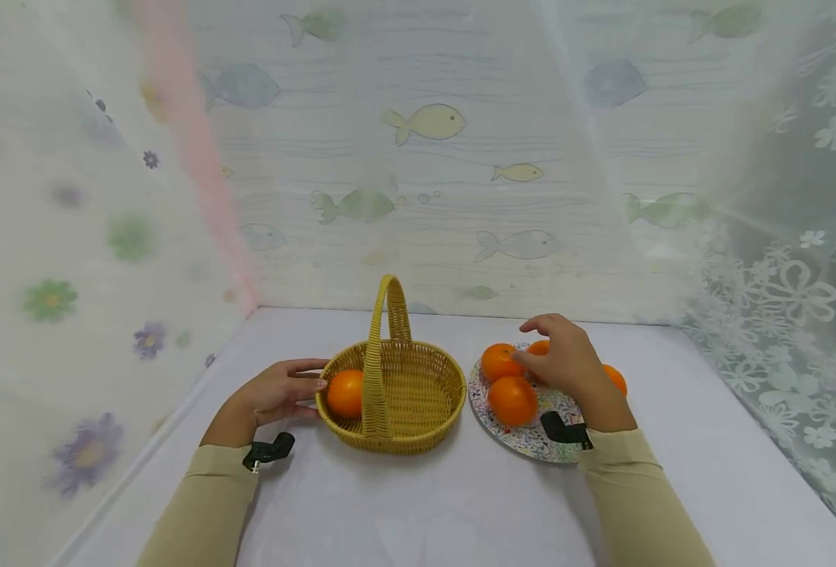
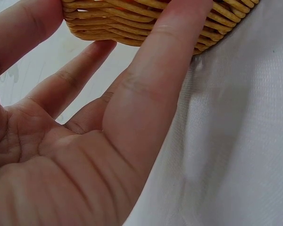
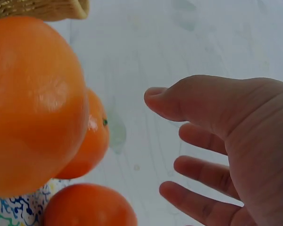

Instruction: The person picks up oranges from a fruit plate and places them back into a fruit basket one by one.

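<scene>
A yellow wicker basket (image 1: pixel 418 438) with a tall arched handle holds one orange (image 1: pixel 345 394) at its left end. My left hand (image 1: pixel 286 391) touches the basket's left side with fairly straight fingers; in the left wrist view the thumb (image 2: pixel 151 80) lies against the weave. My right hand (image 1: pixel 562 358) hovers over the speckled plate (image 1: pixel 531 446), thumb and fingers spread apart with nothing between them. Nearest to it are an orange (image 1: pixel 500 363) and another orange (image 1: pixel 513 402). One more orange (image 1: pixel 539 347) is partly hidden behind the hand, and an orange (image 1: pixel 614 379) shows past the wrist.
Basket and plate stand side by side on a white cloth-covered table (image 1: pixel 418 512). The basket handle (image 1: pixel 388 303) rises high above the rim. Behind is a fish-print curtain (image 1: pixel 425 157); floral sheer curtains flank both sides.
</scene>
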Demonstrator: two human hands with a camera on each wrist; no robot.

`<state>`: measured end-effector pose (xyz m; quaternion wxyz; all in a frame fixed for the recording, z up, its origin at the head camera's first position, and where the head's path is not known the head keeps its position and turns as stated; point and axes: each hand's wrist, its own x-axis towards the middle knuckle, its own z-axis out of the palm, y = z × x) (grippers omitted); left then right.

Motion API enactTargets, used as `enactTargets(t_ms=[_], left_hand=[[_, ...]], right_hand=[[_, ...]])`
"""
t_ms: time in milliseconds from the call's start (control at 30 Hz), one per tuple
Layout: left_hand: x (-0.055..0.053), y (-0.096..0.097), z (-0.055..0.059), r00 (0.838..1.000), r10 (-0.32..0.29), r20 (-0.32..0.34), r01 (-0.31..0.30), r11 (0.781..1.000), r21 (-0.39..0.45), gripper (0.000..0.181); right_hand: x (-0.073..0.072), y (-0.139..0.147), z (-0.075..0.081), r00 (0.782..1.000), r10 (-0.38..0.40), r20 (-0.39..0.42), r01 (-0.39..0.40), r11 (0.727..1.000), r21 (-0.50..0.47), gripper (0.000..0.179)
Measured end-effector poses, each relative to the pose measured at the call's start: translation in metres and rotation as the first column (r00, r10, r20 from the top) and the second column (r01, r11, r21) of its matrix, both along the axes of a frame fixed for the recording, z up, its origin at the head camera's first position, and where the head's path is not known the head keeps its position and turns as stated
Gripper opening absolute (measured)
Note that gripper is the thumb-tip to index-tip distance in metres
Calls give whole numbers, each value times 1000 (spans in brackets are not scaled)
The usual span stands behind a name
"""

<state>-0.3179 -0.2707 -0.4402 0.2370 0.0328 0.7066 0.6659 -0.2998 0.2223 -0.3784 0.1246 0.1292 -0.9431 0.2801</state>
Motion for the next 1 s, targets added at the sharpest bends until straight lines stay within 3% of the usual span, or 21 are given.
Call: enactTargets(t_ms=[267,1000], left_hand=[[8,-3,1,1000,-25,-7,25,1000,-7,71],[4,2,6,1000,5,3,-5,1000,1,68]], right_hand=[[0,13,-8,994,-61,95,63,998,-18,50],[-10,35,-18,972,-71,223,64,997,39,75]])
